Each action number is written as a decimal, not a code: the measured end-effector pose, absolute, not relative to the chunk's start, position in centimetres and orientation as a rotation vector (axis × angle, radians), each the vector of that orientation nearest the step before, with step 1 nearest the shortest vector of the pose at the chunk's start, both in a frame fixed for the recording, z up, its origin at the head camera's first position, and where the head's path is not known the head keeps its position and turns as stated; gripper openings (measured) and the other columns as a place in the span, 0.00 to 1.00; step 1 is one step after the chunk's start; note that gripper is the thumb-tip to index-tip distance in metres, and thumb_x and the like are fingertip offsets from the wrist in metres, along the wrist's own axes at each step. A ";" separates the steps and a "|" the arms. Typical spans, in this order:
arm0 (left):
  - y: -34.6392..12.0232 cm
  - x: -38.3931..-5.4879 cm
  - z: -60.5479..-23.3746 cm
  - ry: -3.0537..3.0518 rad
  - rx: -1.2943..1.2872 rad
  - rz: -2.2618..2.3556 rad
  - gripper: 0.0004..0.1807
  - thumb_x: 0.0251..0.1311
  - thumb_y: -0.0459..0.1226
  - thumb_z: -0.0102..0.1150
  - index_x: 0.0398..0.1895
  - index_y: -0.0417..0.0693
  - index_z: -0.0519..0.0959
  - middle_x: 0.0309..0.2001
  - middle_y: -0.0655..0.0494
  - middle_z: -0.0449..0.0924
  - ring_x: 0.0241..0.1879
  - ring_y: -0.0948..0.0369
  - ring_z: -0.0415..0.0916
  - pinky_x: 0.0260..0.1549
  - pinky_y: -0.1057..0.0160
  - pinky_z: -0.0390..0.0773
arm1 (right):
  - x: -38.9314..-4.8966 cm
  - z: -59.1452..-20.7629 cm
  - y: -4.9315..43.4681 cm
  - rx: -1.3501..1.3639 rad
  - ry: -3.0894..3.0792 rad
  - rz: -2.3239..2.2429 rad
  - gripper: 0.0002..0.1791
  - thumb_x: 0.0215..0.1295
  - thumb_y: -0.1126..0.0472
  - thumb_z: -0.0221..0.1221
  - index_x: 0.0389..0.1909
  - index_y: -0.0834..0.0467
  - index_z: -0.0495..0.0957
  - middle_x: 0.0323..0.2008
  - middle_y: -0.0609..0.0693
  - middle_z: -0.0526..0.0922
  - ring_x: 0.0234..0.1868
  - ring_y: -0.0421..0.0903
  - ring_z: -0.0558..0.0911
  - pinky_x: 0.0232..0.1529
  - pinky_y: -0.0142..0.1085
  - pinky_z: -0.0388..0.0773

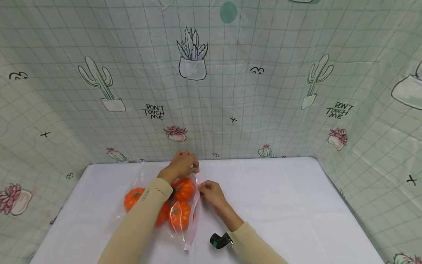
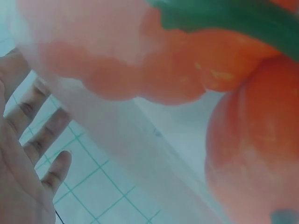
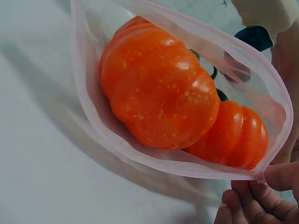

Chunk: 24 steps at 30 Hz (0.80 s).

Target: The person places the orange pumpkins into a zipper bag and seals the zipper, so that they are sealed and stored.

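A clear plastic zip bag with a pink strip along its mouth lies on its side. Several orange toy pumpkins with green stems are inside. My left hand reaches across the bag and pinches the far end of its mouth. In the left wrist view its other fingers spread out beside the bag. My right hand pinches the pink edge a little nearer to me. From the right wrist view the mouth gapes, showing two pumpkins inside. Fingers meet the bag's corner there.
The bag lies left of centre on a white-covered table. A grid-patterned curtain with cactus drawings stands behind the table and along both sides. A small black wrist camera sits by the right sleeve.
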<state>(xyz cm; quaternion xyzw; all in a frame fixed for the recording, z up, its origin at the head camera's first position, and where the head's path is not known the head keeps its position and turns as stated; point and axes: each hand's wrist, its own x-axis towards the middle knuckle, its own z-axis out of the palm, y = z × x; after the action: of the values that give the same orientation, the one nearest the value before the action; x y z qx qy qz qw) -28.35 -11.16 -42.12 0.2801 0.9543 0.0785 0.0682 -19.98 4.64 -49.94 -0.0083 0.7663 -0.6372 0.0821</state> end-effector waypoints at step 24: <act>-11.8 -28.0 -42.4 2.964 1.315 0.121 0.03 0.65 0.42 0.70 0.36 0.54 0.89 0.40 0.57 0.81 0.50 0.54 0.76 0.60 0.50 0.71 | -19.8 -49.7 4.9 -0.082 2.373 -1.853 0.10 0.74 0.67 0.58 0.39 0.71 0.82 0.30 0.57 0.81 0.27 0.41 0.73 0.29 0.31 0.72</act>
<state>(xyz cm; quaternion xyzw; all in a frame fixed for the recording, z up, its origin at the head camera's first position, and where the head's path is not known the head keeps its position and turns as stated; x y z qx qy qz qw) -28.01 -11.76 -42.39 0.4046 0.9123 0.0373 -0.0514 -19.76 4.87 -49.74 -0.0271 0.7861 -0.6141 0.0649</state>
